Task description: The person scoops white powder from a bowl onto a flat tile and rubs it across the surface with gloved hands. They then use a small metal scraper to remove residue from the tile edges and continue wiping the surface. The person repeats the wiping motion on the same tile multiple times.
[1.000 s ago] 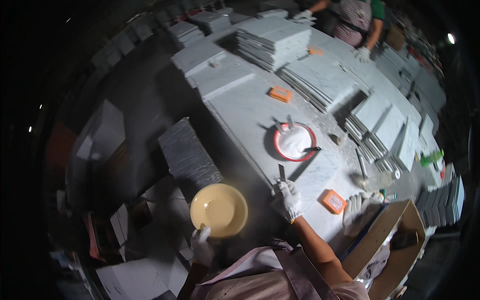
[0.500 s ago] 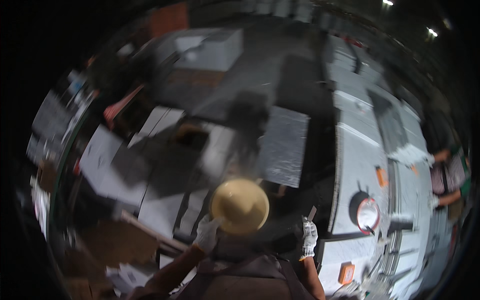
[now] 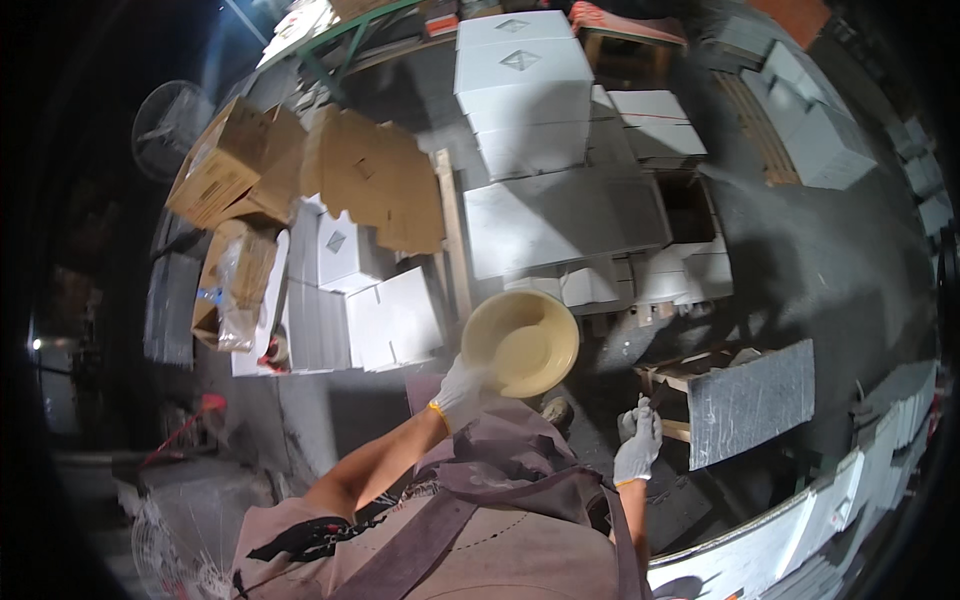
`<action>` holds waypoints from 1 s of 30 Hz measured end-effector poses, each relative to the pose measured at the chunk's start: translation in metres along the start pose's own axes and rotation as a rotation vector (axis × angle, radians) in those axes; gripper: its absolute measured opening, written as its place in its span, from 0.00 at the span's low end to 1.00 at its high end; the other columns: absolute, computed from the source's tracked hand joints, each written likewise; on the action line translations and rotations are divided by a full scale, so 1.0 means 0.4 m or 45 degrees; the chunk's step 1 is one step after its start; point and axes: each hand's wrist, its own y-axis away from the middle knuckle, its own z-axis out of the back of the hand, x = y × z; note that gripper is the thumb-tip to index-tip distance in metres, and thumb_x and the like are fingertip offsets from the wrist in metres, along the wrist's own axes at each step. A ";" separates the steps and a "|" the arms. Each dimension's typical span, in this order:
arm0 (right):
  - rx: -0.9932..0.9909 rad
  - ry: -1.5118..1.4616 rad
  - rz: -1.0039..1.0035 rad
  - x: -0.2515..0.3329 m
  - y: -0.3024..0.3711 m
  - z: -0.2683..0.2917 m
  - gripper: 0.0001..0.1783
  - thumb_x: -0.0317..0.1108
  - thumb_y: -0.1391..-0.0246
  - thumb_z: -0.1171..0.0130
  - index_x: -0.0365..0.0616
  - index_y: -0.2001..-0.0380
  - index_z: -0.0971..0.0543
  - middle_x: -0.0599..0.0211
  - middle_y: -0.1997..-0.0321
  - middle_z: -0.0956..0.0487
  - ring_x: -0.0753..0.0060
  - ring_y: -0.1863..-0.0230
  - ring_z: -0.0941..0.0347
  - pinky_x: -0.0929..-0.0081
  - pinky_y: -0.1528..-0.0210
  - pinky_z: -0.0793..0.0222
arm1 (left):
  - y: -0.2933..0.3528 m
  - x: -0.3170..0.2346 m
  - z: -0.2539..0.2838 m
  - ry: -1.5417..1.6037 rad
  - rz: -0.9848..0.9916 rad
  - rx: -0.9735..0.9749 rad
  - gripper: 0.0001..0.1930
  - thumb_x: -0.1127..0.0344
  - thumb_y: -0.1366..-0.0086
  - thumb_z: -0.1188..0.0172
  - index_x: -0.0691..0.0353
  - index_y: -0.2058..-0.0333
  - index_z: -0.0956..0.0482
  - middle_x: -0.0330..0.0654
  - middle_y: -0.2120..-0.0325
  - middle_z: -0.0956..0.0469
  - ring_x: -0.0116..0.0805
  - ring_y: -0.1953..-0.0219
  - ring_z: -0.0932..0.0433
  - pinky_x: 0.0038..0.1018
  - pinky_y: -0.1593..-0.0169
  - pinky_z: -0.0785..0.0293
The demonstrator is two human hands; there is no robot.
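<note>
My left hand, in a white glove with a yellow cuff, grips the near left rim of a round yellow plastic basin. The basin is tilted so that its inside shows; it looks bare apart from shadow. My gloved right hand is closed, held low to the right of the basin and apart from it. A small flat-bladed scraper seems to stick up from its fingers, seen almost edge-on. Beside that hand is a grey slab leaning on a wooden frame.
Ahead stand stacked white boxes and a wide grey-white panel. To the left are flattened brown cardboard, open cartons and white boxes. A long white worktop runs along the lower right. A standing fan is at far left.
My view has swung left, bringing cartons and white boxes into sight; the bucket on the worktop has left the picture. Both hands keep their closed grip, and the scraper's blade now shows less.
</note>
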 end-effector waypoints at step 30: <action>0.683 0.129 -0.004 -0.242 -0.274 -1.006 0.07 0.29 0.26 0.49 0.43 0.54 0.21 0.77 0.74 0.30 0.80 0.77 0.38 0.77 0.76 0.41 | -0.029 0.223 0.697 1.422 0.107 -0.825 0.24 0.80 0.35 0.45 0.59 0.41 0.31 0.46 0.57 0.19 0.38 0.69 0.16 0.29 0.80 0.21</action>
